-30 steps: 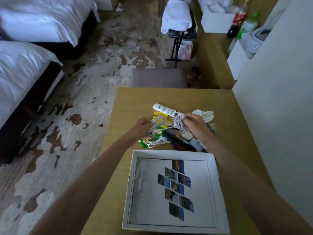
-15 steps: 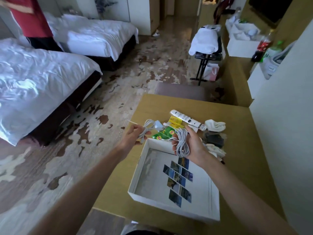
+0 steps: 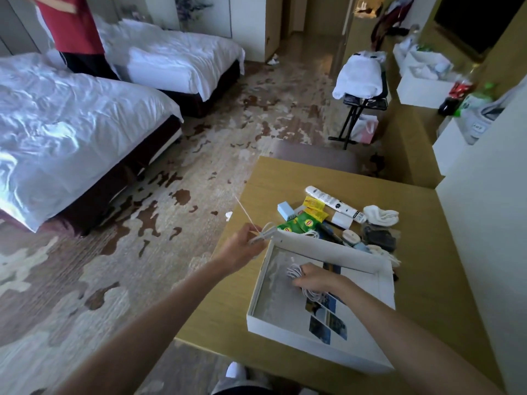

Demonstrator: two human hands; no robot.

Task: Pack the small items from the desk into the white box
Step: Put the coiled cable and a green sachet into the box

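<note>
The white box (image 3: pixel 322 344) lies open on the wooden desk (image 3: pixel 422 212), a picture print on its floor. Inside it my right hand (image 3: pixel 315 279) is closed on a coiled white cable (image 3: pixel 295 270), low against the box floor. My left hand (image 3: pixel 242 248) hovers just left of the box's far corner, pinching a second small white cable coil (image 3: pixel 265 232) with a thin end sticking up. Beyond the box lie a white remote (image 3: pixel 333 203), green and yellow tea packets (image 3: pixel 306 219), a small white charger (image 3: pixel 285 210), a white sock (image 3: pixel 380 216) and dark small items (image 3: pixel 377 236).
A padded stool (image 3: pixel 316 158) stands at the desk's far edge. Two white beds (image 3: pixel 71 115) fill the left, with a person in a red top (image 3: pixel 71 27) between them. A luggage rack with white laundry (image 3: pixel 362 78) and bottles (image 3: pixel 459 92) stand at the right; a white wall (image 3: pixel 484 252) borders the desk.
My right hand has gone down from above the box rim into the box with the coiled cable. The left hand stays near the box's far left corner holding its cable. The view tilted up.
</note>
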